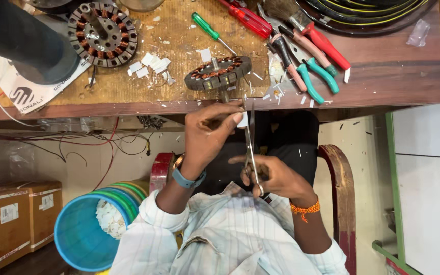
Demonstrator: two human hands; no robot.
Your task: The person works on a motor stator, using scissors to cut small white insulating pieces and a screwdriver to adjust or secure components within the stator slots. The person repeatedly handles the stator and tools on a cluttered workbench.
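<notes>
Trimming a small white paper piece with scissors, judging by the pose: mid-cut, blades parted around the slip's right edge, just near of the bench edge and over the lap. Left hand raised from the near-left, wrist with a blue band bent back, thumb and fingertips pinched tight on the slip, holding it upright against the blades. Right hand lower and nearer, orange thread at the wrist, fingers curled through the scissor loops and clenched on the handles, blades pointing far toward the bench. Probably insulation slips being sized for the wound stator standing on its shaft at the near edge of the wooden bench, just far of the hands; many white offcuts scattered on the brown mat to its left. Next move likely calls for closing the blades squarely while keeping the slip steady, fingertips clear of the edge, since the piece is small. Second stator far left; green screwdriver, red screwdriver and pliers with teal and pink grips far right. Blue bucket with white scraps near left, on the floor side.
</notes>
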